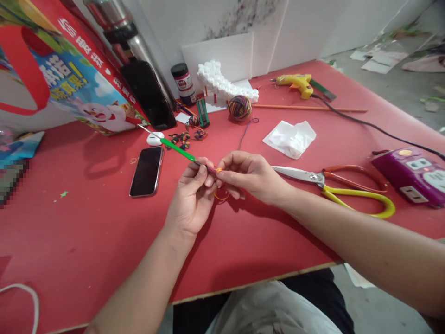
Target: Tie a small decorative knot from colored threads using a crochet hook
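Observation:
A small crocheted piece of red and orange yarn is stretched between my hands. My left hand is closed around its left end, together with the lower end of a green-handled crochet hook. The hook slants up and to the left, its thin metal shaft pointing away from me. With thumb and fingers my right hand pinches the orange end of the piece. An orange strand loops below the fingers. Behind the hands a multicoloured yarn ball trails a dark strand toward them. Stitch detail is too small to make out.
Scissors and a purple box lie right; a phone lies left. Farther back are small yarn pieces, crumpled white paper, a yellow glue gun with a cord, a jar and a gift bag.

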The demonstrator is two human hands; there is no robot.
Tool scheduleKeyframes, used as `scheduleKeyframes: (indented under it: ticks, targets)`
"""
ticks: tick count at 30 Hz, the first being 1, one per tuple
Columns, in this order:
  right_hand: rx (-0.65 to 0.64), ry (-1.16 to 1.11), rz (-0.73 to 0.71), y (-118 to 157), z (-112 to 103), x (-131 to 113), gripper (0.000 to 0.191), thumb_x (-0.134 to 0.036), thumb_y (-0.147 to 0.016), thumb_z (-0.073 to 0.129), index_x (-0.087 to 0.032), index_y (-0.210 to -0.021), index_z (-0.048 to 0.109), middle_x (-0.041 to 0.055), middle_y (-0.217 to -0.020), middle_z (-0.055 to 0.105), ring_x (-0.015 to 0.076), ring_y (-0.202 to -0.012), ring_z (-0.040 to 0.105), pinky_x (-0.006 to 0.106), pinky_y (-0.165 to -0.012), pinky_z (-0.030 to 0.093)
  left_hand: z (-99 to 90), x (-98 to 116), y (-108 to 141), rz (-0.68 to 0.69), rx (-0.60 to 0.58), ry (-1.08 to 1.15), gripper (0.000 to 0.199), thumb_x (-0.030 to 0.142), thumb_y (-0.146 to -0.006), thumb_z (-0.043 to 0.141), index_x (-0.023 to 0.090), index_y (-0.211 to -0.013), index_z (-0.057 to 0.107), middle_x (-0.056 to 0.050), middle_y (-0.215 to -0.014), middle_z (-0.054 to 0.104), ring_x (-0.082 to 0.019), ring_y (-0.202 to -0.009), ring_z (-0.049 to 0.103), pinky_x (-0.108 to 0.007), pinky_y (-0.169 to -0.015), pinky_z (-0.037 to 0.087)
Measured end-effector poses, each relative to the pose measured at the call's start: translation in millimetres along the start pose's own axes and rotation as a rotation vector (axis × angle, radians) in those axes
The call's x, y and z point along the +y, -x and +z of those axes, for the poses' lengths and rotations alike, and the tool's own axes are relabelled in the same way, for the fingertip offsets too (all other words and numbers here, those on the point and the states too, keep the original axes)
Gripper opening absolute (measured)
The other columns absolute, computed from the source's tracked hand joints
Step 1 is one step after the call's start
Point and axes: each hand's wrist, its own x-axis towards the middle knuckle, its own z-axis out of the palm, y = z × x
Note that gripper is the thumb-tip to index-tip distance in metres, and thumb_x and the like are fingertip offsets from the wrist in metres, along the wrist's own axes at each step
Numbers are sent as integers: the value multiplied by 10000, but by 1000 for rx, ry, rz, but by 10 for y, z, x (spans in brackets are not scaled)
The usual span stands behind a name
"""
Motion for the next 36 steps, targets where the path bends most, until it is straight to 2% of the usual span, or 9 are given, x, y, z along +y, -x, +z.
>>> scheduleKeyframes:
  ticks: [3, 9, 14, 17, 22, 26, 30, 36]
  targets:
    - [25, -33, -22, 6, 8, -13, 393, -467, -854, 897, -163, -911, 654, 14, -728, 745, 111, -518, 653, 209, -439, 485, 24, 13, 1, -23, 26, 15, 520, -50, -1044, 428, 142, -737, 801, -11, -659, 683, -33, -497, 581, -114, -478, 476]
    - [18, -99, 7, 14, 10, -55, 360, -370, -776, 965, -149, -877, 700, 0, -726, 728, 93, -565, 626, 219, -516, 526, 80, 48, -7, -85, 119, 68, 554, -34, -1075, 377, 119, -723, 776, -7, -653, 691, -11, -452, 553, -100, -420, 415]
    - [-25, -113, 19, 23, 31, -71, 333, -361, -792, 951, -146, -907, 725, 0, -715, 722, 100, -583, 617, 222, -512, 507, 117, 49, -12, -141, 257, 68, 536, -7, -1090, 390, 123, -729, 763, -22, -674, 734, -18, -465, 588, -90, -438, 436]
    - [-8, -90, 12, 32, 38, -77, 338, -370, -797, 946, -149, -910, 716, -4, -723, 714, 97, -581, 609, 218, -506, 496, 116, 40, -13, -139, 280, 67, 520, -15, -1083, 405, 119, -732, 764, -25, -666, 734, -17, -471, 601, -85, -451, 441]
    - [37, -36, 5, 53, 42, -94, 405, -410, -785, 954, -164, -955, 681, -27, -762, 675, 79, -534, 580, 204, -438, 454, 43, 16, -28, -62, 228, 29, 449, -40, -1038, 494, 137, -742, 780, -17, -683, 726, -26, -510, 631, -98, -524, 498]
    - [20, 26, -16, 56, 69, -88, 434, -450, -785, 951, -178, -946, 655, -18, -780, 674, 100, -614, 619, 202, -466, 476, -14, -2, -27, 4, 165, -34, 295, -38, -953, 666, 161, -780, 797, 3, -724, 741, -36, -564, 661, -117, -620, 562]
    - [38, 39, -55, 52, 87, -70, 424, -436, -781, 957, -177, -902, 644, -10, -800, 701, 79, -595, 590, 201, -485, 475, -21, -19, -2, 41, 101, -54, 232, -21, -922, 722, 148, -787, 806, 1, -706, 743, -36, -582, 677, -90, -590, 543]
    - [56, 63, -17, 63, 52, -52, 374, -484, -881, 860, -162, -920, 674, -14, -714, 681, 68, -505, 519, 205, -438, 430, -31, -44, 23, 71, 11, -76, 154, -2, -881, 775, 129, -818, 824, -1, -697, 733, -40, -572, 674, -89, -540, 530]
